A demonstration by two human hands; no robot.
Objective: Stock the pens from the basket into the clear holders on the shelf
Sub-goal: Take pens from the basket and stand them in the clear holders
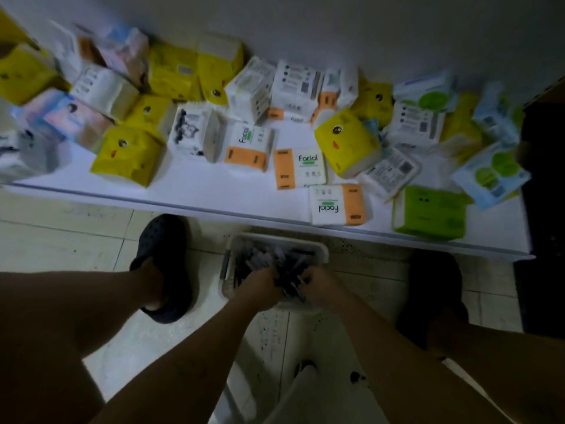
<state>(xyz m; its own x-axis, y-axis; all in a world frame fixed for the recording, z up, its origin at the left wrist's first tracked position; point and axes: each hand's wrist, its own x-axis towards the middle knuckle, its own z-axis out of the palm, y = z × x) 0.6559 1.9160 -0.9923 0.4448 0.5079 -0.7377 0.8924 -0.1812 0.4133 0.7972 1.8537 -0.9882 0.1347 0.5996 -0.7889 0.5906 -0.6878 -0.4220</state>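
A white plastic basket (318, 249) stands on the tiled floor between my feet, just below the shelf edge. It is full of dark pens (269, 255) lying in a heap. My left hand (260, 286) and my right hand (318, 284) are both down in the basket, side by side, fingers curled into the pens. A bunch of pens (290, 286) sits between the two hands. The view is dim and blurred, so single pens are hard to make out. No clear holders are in view.
A low white shelf (195, 182) runs across the view, crowded with tissue packs (301, 166) in yellow, orange, green and white. My feet in dark clogs (166, 267) stand either side of the basket. A dark mat (544, 209) lies at the right.
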